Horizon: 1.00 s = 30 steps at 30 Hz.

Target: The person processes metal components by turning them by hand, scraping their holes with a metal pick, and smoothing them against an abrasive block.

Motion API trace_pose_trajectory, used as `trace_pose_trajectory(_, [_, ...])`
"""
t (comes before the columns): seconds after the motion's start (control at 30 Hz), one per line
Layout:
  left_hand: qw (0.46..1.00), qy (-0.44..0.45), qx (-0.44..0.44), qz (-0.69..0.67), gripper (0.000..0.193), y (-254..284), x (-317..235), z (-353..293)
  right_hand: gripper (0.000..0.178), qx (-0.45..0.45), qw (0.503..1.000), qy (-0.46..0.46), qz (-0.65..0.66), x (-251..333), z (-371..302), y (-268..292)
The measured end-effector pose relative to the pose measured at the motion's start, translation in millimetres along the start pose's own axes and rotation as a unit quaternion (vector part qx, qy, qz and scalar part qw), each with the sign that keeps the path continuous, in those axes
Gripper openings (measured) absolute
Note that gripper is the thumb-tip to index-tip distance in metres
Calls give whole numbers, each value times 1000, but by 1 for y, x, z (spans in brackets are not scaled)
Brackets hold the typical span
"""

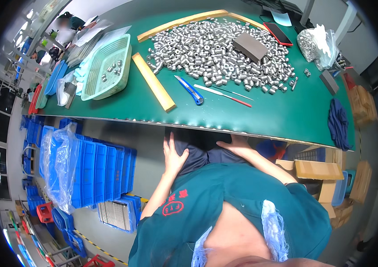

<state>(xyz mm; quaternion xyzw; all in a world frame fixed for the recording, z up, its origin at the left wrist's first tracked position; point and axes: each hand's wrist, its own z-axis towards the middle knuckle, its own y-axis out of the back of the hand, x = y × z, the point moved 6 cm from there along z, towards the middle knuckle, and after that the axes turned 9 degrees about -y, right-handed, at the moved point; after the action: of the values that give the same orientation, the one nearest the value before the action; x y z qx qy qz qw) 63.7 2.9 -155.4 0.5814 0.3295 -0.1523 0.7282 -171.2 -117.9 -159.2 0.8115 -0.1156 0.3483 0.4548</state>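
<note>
My left hand (174,155) lies on my dark-trousered left thigh just below the table's front edge, fingers spread and holding nothing. My right hand (237,145) rests on the other thigh, thumb stretched out; the table edge hides part of its fingers. On the green table (224,116) before me lie a blue utility knife (191,91), a thin file with a red handle (238,101) and a slim pointed tool with a white end (207,89). Behind them spreads a big heap of small metal cylinders (198,49), with a dark grey block (250,47) on top.
Wooden strips (154,83) border the heap. A pale green basket (124,71) with a few cylinders stands left; a red-edged phone (278,34), plastic bag (318,44), grey block (329,82) and dark cloth (339,124) are right. Blue crates (104,169) and cardboard boxes (318,170) flank me.
</note>
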Motion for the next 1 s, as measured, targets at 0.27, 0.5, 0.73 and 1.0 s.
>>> trace_pose_trajectory(0.27, [969, 147, -47, -192, 91, 10, 44, 9, 77, 11, 992, 91, -89, 5, -12, -29])
trace_pose_trajectory(0.5, [957, 142, -106, -229, 76, 11, 42, -12, 67, 122, 960, 102, -230, 9, -6, -46])
trace_pose_trajectory(0.73, [963, 128, -73, -226, 70, 5, 22, -2, 38, 341, 887, 264, 168, 166, -71, 42])
trace_pose_trajectory(1.0, [959, 91, -79, -256, 65, 7, 23, -9, 19, 2, 833, 488, 260, 211, -110, 207])
